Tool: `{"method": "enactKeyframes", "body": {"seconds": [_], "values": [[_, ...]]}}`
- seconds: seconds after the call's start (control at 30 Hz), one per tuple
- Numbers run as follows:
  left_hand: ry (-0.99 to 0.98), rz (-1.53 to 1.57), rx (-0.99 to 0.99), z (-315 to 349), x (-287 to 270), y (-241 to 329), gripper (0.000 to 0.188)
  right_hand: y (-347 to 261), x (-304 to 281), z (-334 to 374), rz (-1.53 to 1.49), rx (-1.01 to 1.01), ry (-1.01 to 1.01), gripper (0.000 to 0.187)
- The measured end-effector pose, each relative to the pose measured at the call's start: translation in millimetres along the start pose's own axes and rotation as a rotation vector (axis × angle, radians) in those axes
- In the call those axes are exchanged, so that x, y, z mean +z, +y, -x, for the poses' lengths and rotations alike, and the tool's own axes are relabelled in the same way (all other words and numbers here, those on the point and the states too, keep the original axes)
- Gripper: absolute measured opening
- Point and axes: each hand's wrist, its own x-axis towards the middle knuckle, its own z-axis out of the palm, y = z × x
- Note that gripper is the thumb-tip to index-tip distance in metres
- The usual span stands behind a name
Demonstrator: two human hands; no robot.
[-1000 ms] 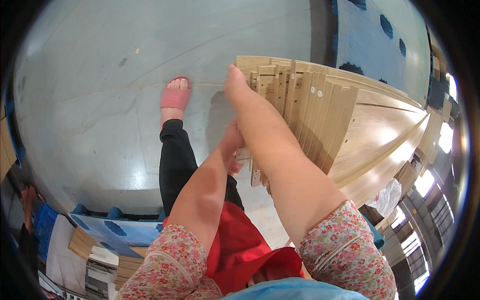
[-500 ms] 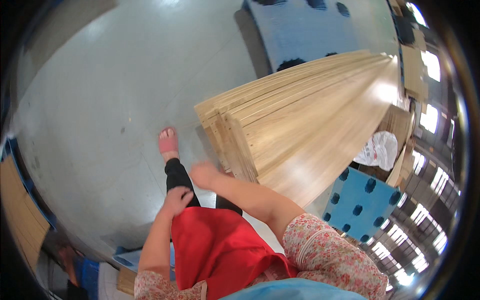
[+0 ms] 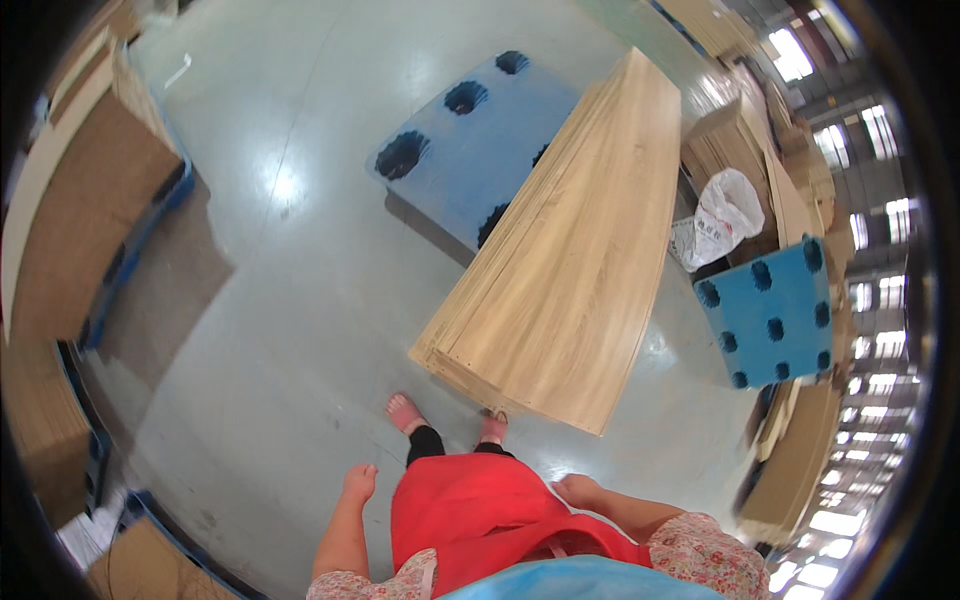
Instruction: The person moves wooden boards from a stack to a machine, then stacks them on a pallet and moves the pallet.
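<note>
My left hand (image 3: 360,483) hangs in the air to the left of the red apron (image 3: 470,500), its fingers loosely curled with nothing in them. On the apron's right side, my right hand (image 3: 577,490) is also curled, apart from the boards, and nothing shows in it. Ahead of me a stack of long wood-grain boards (image 3: 570,270) runs away to the upper right. Its near end lies just beyond my feet, and neither hand touches it. Part of a blue pallet (image 3: 440,170) with dark round holes shows along the stack's left side.
Another blue pallet (image 3: 775,325) stands at the right, beside a white plastic bag (image 3: 725,215) and brown panels (image 3: 735,150). Stacked boards (image 3: 85,220) on blue pallets line the left side. More brown boards (image 3: 795,470) lie at the lower right. Grey floor (image 3: 280,330) spreads between the stacks.
My hands have drawn apart to either side of the apron. The view has turned, so the board stack now points farther ahead and both feet show.
</note>
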Motion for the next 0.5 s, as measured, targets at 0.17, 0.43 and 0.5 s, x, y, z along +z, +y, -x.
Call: {"method": "enactKeyframes", "body": {"seconds": [0.17,0.43,0.5], "values": [[-0.029,-0.023,-0.106,30,-82,28,0.061,67,57,27,-0.164,0.004,0.186,0.053],[-0.133,-0.490,0.184,54,-18,10,0.060,8,183,29,-1.140,0.223,0.593,0.046],[-0.285,-0.537,0.246,56,-17,11,0.059,7,221,40,-1.085,0.228,0.418,0.045]]}}
